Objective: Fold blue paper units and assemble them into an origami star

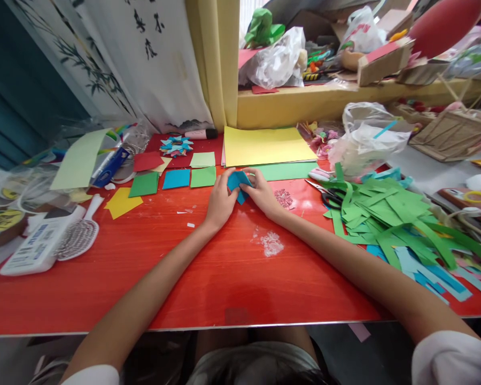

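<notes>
Both my hands meet at the middle of the red table [208, 278], pinching a small folded blue paper [237, 183]. My left hand [220, 202] grips its left side with fingers closed. My right hand [261, 193] holds the right side, fingers curled over the fold. Just behind lie a large yellow sheet [264, 145] and a green sheet [284, 170]. Small coloured paper squares [176, 179] sit in rows to the left, with a blue paper star [176, 145] behind them.
A heap of green and blue paper strips [388, 219] covers the right side, with scissors [324, 192] at its left edge. A white hairbrush [80, 235] and a white calculator-like device [40, 246] lie left. Plastic bags [369, 139] and clutter fill the back ledge [304, 101].
</notes>
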The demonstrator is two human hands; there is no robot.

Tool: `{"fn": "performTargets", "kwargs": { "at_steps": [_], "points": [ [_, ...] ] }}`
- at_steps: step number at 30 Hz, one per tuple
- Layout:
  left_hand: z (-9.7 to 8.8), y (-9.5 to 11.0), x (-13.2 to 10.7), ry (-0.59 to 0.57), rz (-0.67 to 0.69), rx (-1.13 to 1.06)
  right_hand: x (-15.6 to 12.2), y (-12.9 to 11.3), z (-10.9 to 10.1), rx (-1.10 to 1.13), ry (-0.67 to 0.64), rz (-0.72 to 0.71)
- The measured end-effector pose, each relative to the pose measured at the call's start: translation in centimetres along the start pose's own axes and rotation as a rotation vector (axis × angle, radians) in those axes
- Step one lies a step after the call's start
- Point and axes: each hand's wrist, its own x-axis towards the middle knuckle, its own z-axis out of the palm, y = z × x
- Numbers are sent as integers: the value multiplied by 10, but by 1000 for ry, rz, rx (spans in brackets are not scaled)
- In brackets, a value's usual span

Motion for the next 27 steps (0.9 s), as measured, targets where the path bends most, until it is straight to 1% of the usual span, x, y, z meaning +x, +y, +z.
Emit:
{"fn": "performTargets", "kwargs": {
  "at_steps": [4,7,12,16,22,24,27],
  "points": [
    [-3,7,-3,51,96,39,-1,-3,0,-30,-14,-70],
    [-5,10,-4,43,145,56,0,-1,0,-106,-35,-88],
    [-3,9,-5,-4,104,66,2,5,-1,-96,-29,-38],
    [-3,8,-4,17,72,41,1,3,-1,-70,2,-13],
    [-5,12,-5,58,132,48,0,3,0,-17,-15,-9],
    [-5,12,-6,50,133,61,1,4,0,-32,-16,-19],
    [-2,7,-4,23,84,82,1,4,0,-128,-40,-28]
  ]
}}
